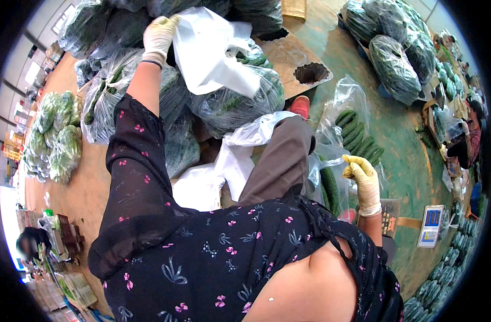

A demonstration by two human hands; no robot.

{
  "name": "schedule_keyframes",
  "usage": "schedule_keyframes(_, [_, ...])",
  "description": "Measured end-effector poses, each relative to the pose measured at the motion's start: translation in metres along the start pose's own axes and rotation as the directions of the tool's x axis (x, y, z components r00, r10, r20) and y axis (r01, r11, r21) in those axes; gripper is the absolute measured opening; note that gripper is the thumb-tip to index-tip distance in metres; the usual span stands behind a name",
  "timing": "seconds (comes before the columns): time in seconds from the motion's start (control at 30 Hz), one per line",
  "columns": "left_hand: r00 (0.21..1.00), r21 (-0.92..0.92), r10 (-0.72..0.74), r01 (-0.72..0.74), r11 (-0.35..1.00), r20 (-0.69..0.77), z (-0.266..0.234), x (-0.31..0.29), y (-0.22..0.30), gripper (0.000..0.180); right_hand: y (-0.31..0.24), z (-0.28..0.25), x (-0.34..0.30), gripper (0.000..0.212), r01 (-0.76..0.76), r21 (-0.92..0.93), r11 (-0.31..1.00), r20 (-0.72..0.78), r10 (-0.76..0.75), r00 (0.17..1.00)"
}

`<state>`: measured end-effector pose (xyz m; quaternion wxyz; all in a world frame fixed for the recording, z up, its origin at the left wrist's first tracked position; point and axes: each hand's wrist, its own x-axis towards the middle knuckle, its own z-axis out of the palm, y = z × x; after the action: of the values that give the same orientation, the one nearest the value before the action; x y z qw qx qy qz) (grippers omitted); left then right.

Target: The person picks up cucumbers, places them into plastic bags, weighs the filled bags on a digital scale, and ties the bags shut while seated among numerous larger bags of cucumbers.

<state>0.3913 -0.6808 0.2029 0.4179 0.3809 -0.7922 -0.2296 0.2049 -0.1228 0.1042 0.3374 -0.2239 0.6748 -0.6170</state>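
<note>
In the head view, the gloved left hand (159,38) was raised at the top, its fingers clamped on the upper left edge of a white plastic bag (201,51). The bag hung slack in front of a filled bag (237,102) of green produce. The gloved right hand (362,185) was at lower right, its fingers curled inward beside a clear bag (334,121); whether they were closed on its film could not be told. Dark green cucumbers (355,137) lay in and against that clear bag, just beyond the right hand. White sheeting (236,167) was bunched near a knee in brown trousers (280,155). A red shoe (300,106) was noted near a cardboard piece (288,56). More leafy produce bags (64,153) stood at far left, and a blue-and-white panel (431,226) was at right on the green floor (409,177).
</note>
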Motion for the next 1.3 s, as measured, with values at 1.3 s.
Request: schedule_keyframes(1.3, [0.547,-0.39,0.703,-0.588,0.709,0.454,0.1,-0.291,0.213,0.064,0.025,-0.054,-0.036,0.013,0.361,0.72,0.593,-0.213,-0.307,0.928])
